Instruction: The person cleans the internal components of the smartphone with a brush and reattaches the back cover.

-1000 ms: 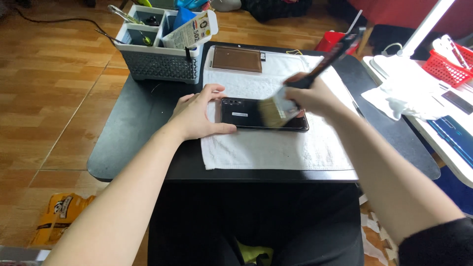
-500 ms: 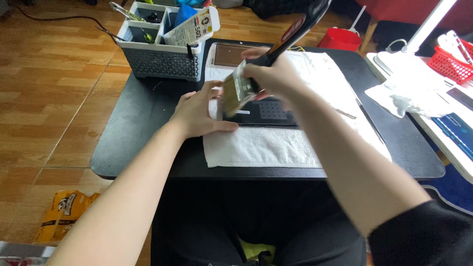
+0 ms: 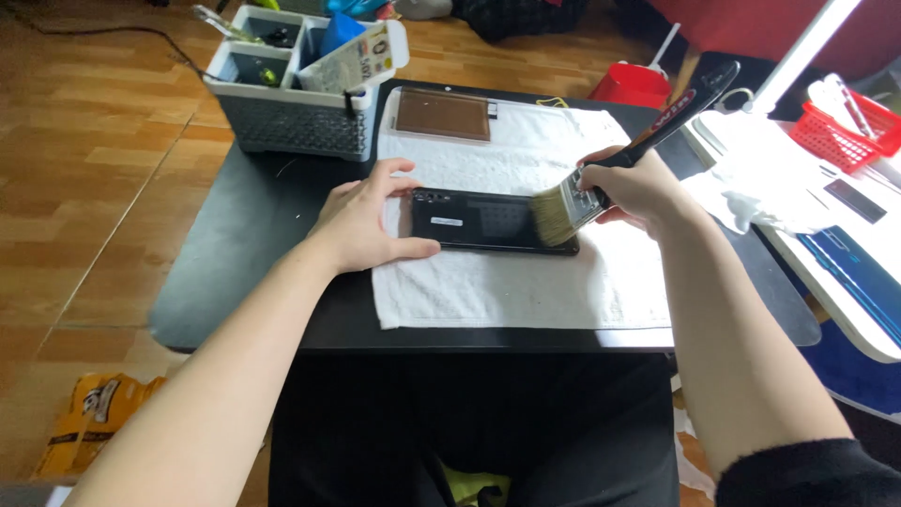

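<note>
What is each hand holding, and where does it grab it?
The right hand grips a paintbrush near its bristles. The left hand pins the black phone by its end.

A home repair corner; a low black table (image 3: 244,235) stands on wooden plank flooring (image 3: 84,188); a grey tool caddy (image 3: 291,108) sits on the table's far-left corner; a white lamp arm (image 3: 798,56) rises right of the table.

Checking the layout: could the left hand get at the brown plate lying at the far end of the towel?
Probably yes: the left hand rests on the phone, and only bare white towel lies between it and the brown plate.
</note>
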